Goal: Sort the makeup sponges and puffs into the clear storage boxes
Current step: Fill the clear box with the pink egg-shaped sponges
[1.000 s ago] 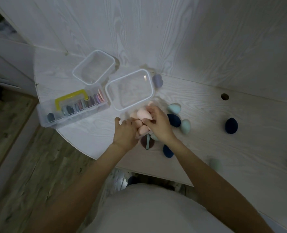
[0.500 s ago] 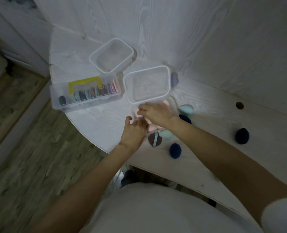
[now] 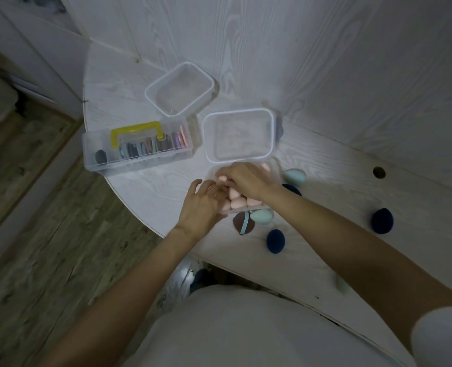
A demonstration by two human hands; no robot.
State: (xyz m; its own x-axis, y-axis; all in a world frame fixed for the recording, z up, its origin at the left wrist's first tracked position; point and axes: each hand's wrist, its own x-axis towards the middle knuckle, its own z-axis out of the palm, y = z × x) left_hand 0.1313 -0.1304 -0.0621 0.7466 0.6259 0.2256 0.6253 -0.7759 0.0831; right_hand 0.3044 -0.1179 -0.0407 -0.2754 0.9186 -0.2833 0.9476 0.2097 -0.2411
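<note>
Several pink sponges [image 3: 236, 201] lie in a small clear box [image 3: 268, 207] at the table's front edge. My right hand [image 3: 246, 178] lies over them, its fingers curled round a pink sponge at the box's far left corner. My left hand [image 3: 202, 206] rests against the box's left side with loosely spread fingers. Two empty clear boxes stand behind: a large one [image 3: 272, 133] and a smaller one [image 3: 150, 98]. Loose around the hands are teal sponges [image 3: 295, 176] [image 3: 262, 216], navy sponges [image 3: 275, 241] [image 3: 382, 221] and a brown puff [image 3: 239, 223].
A clear case with a yellow handle [image 3: 137, 147], left of the large box, holds several puffs on edge. A purple sponge [image 3: 280, 128] peeks out behind the large box. The white table [image 3: 150, 186] ends in a rounded edge on the left, with wood floor below. A hole [image 3: 379, 172] is in the tabletop.
My right hand has come down with the pink sponges into the small box. My left hand moved up beside the box. The camera shifted, so the scene sits lower and to the right.
</note>
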